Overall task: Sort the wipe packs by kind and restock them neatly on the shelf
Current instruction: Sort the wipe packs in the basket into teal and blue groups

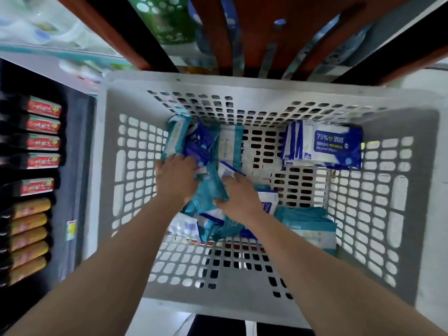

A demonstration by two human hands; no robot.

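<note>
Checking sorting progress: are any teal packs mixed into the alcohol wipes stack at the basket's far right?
No, the alcohol wipes stack in the basket shows only blue-and-white packs.

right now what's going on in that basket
A person has both hands in a white slotted basket of wipe packs. The left hand and right hand are on a loose jumble of teal and blue packs in the middle; blur hides whether either grips one. Blue-and-white alcohol wipe packs sit grouped at the far right, and a stack of teal packs lies at the near right.
</note>
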